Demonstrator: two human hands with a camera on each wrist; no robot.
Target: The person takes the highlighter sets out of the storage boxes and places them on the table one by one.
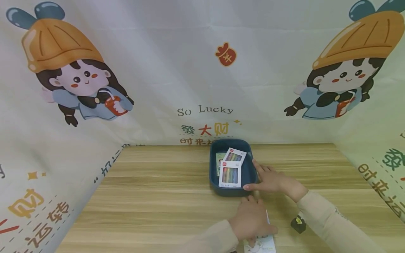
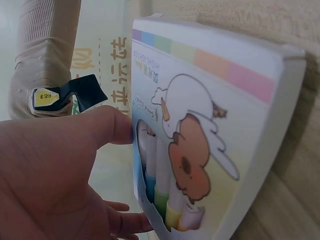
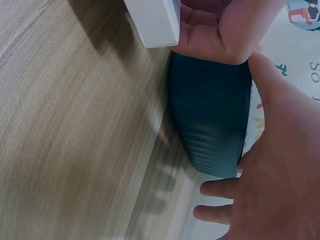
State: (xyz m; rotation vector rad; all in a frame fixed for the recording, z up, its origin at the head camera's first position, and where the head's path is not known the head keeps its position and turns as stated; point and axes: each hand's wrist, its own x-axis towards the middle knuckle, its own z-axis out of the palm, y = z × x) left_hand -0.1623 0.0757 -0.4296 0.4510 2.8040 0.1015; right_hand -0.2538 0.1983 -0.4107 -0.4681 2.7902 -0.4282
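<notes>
My left hand (image 1: pixel 251 218) grips a white box of highlighters (image 2: pixel 200 125), printed with a cartoon bird and coloured stripes, near the front of the table. Thumb and fingers lie along the box's edges in the left wrist view. Just beyond it is a dark blue bin (image 1: pixel 232 192). My right hand (image 1: pixel 272 181) rests against the bin's right side and near corner, its fingers spread and fairly straight. Inside the bin lie two white packs of coloured pens, one pack (image 1: pixel 230 175) overlapping the other (image 1: pixel 237 155), with a green packet (image 1: pixel 219 168) partly hidden beneath.
The bin stands near the back of the wood-grain table (image 1: pixel 158 196), close to a printed white cloth (image 1: pixel 158 70) that hangs behind and at both sides. A black strap with a yellow label (image 1: pixel 298 224) is at the right sleeve (image 1: pixel 329 218).
</notes>
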